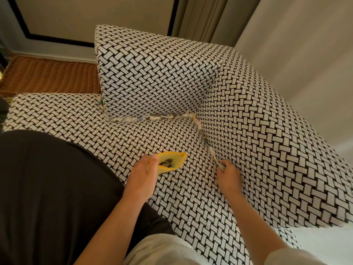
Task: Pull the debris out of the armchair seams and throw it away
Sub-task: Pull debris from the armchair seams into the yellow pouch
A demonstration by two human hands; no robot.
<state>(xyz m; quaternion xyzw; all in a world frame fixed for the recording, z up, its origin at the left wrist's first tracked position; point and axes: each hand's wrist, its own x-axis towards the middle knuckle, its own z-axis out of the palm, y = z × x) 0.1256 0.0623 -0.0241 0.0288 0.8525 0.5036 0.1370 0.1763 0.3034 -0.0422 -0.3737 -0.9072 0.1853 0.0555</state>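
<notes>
plainly mid-pull, the right hand (228,175) pinches debris (217,162) at the armchair (172,77) side seam while the left hand (142,174) holds a yellow bag (172,161) open nearby, likely needing a drop in next.

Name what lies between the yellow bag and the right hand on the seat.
In the head view, only bare patterned seat fabric lies between the yellow bag and the right hand, which pinches debris at the seam.

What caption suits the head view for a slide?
Right hand pinches scrap debris from a seam of the black-and-white woven-pattern armchair; left hand holds an open yellow bag.
</notes>
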